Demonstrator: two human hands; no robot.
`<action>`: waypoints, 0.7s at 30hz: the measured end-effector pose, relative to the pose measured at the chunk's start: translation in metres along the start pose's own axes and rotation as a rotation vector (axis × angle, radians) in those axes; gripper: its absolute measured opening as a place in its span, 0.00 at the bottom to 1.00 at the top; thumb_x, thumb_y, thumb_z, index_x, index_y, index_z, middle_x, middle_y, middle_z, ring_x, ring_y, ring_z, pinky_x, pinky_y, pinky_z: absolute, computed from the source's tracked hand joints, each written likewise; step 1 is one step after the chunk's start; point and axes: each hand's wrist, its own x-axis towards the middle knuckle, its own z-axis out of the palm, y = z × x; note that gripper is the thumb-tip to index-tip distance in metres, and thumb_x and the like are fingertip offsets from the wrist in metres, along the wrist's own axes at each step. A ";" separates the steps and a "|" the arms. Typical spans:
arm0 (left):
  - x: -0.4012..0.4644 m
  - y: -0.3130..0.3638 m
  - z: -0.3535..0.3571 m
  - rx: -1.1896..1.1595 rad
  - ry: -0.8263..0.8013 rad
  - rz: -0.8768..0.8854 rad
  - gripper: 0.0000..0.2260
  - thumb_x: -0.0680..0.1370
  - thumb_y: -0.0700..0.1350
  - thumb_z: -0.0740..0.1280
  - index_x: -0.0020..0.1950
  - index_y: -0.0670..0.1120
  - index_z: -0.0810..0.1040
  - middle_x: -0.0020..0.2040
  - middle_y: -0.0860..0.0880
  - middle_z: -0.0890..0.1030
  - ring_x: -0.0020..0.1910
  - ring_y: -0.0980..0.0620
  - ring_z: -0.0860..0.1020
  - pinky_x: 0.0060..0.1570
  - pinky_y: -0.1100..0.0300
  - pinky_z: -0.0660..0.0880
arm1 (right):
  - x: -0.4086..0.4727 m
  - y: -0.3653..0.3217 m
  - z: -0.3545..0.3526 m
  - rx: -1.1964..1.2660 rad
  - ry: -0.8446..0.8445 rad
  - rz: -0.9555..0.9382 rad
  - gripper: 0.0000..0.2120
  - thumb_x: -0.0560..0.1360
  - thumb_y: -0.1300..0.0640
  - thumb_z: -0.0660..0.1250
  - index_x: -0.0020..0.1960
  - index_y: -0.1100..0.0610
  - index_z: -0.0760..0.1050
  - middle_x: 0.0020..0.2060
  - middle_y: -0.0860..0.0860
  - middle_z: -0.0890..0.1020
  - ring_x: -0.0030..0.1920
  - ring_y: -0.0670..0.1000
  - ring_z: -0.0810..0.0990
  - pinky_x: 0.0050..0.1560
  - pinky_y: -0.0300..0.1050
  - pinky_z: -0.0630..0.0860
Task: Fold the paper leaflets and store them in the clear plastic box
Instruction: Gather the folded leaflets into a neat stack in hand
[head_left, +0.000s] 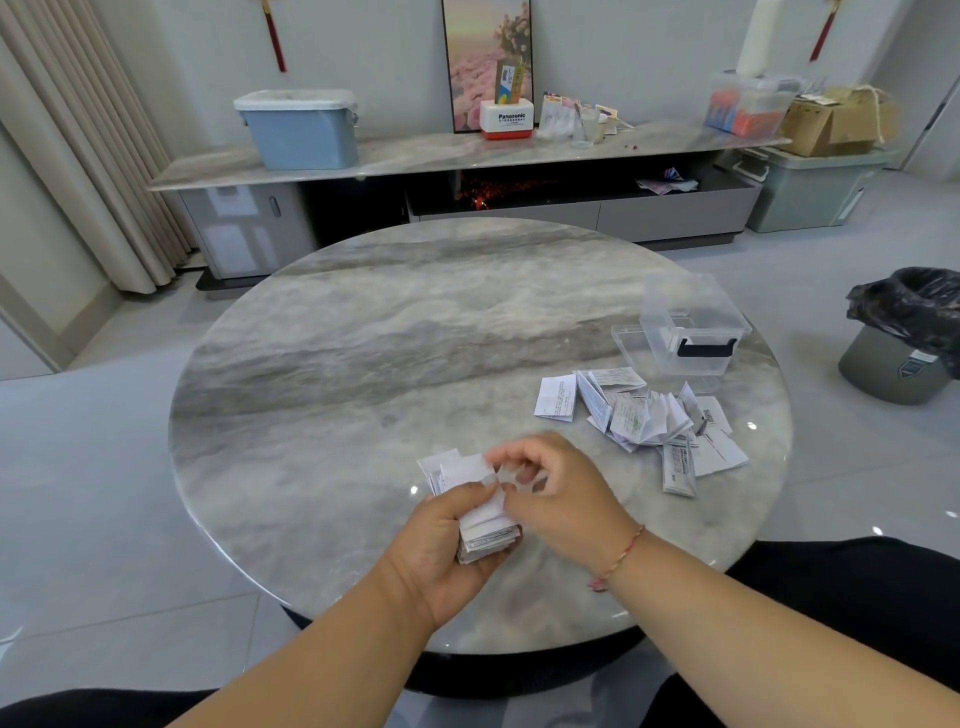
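My left hand (441, 540) grips a thick stack of folded white paper leaflets (480, 514) above the near part of the round marble table (363, 364). My right hand (556, 488) pinches the top leaflet of that stack at its upper edge. A loose pile of folded and unfolded leaflets (649, 421) lies on the table to the right. Beyond that pile stands the clear plastic box (691, 322) with a black handle, open, its clear lid (626, 340) lying beside it on the left.
A bin lined with a black bag (904, 338) stands on the floor to the right of the table. A long low cabinet (467, 156) behind the table carries a blue tub, boxes and small items. Curtains hang at the left.
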 end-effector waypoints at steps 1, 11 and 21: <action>0.000 0.001 -0.001 -0.005 0.007 -0.020 0.14 0.69 0.37 0.67 0.54 0.40 0.77 0.41 0.41 0.80 0.36 0.47 0.80 0.36 0.56 0.77 | 0.000 0.000 -0.006 -0.147 -0.100 -0.131 0.27 0.61 0.55 0.71 0.60 0.49 0.73 0.56 0.45 0.73 0.56 0.40 0.71 0.55 0.30 0.66; -0.004 0.005 -0.001 -0.002 -0.021 -0.082 0.16 0.63 0.29 0.66 0.49 0.38 0.77 0.39 0.41 0.77 0.35 0.46 0.77 0.35 0.56 0.77 | 0.021 -0.009 -0.020 -0.330 -0.374 -0.224 0.35 0.68 0.48 0.74 0.71 0.52 0.63 0.65 0.47 0.72 0.65 0.44 0.69 0.64 0.35 0.63; 0.003 0.016 -0.009 -0.162 0.111 -0.073 0.11 0.67 0.36 0.69 0.49 0.41 0.76 0.37 0.42 0.77 0.32 0.48 0.75 0.34 0.57 0.76 | 0.131 0.046 -0.016 -1.098 -0.266 0.257 0.13 0.69 0.70 0.61 0.50 0.61 0.76 0.51 0.58 0.78 0.54 0.59 0.76 0.56 0.52 0.75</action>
